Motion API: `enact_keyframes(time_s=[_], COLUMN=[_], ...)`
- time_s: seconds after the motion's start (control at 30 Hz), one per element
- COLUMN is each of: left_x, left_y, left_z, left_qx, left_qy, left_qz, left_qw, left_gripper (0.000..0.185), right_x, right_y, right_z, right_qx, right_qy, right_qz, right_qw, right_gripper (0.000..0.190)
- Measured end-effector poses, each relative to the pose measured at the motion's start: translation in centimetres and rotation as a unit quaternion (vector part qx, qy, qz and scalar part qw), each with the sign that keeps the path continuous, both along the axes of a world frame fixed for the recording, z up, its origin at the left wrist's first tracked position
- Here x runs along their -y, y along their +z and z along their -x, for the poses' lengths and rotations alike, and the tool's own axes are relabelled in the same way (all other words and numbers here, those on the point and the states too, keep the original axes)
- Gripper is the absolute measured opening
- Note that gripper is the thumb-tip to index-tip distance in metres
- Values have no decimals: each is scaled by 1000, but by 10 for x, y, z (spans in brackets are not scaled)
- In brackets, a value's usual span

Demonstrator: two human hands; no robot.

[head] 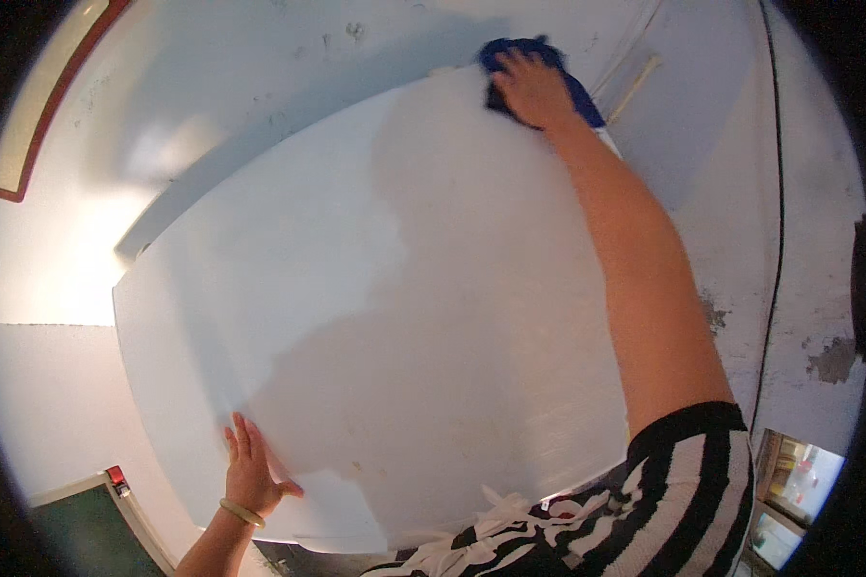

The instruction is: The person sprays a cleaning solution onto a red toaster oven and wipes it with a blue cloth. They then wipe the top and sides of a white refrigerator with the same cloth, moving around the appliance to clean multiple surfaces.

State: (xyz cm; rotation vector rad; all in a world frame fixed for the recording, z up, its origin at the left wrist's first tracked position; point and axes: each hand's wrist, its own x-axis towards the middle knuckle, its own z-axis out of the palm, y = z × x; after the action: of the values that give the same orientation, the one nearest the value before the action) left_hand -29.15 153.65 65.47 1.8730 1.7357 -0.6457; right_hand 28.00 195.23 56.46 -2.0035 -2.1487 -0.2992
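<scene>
A large white panel [317,288] with a smooth, slightly glossy face fills the middle of the view, and a shadow falls across it. At its upper right corner my right hand [534,86] presses a dark blue cloth [501,101] against the surface; hand and cloth are a little blurred. My left hand [252,461] rests with fingers apart on the panel's lower left part, holding nothing. A pale bangle [242,513] circles the left wrist. A few faint yellowish marks [357,467] show low on the panel.
Behind the panel is a pale wall [353,43] with scuffs and peeling patches. A black cable [778,202] runs down it at right. Upper left hangs a dark-red-framed item [50,94]. A dark green panel [79,534] stands lower left, and shelves with goods [794,469] lower right.
</scene>
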Motion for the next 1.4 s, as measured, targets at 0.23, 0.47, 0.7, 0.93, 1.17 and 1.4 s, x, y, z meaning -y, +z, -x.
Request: enact_keyframes(time_s=[0.23, 0.47, 0.7, 0.93, 1.17, 1.4], left_x=[-17, 1, 0, 1, -8, -11], left_y=[1, 0, 3, 2, 0, -2], left_z=[-9, -7, -33, -31, -40, -47], left_qx=[-34, -23, -39, -35, -6, 2], left_qy=[-47, -56, -20, 2, -14, 14], left_qz=[-11, -19, -8, -5, -38, -21], left_qw=[998, 998, 999, 999, 999, 1000], left_gripper=[149, 145, 141, 142, 146, 153], right_x=[35, 65, 45, 88, 125, 271], right_y=[7, 8, 11, 12, 9, 49], right_z=[225, 172, 325, 362, 39, 222], right_qx=[-75, -131, -111, -136, -40, -124], right_qy=[163, 181, 178, 395, -5, 165], right_qz=[-21, 44, 37, 128, -84, 30], right_qw=[983, 974, 977, 899, 996, 978], right_gripper=[55, 57, 58, 53, 45, 41])
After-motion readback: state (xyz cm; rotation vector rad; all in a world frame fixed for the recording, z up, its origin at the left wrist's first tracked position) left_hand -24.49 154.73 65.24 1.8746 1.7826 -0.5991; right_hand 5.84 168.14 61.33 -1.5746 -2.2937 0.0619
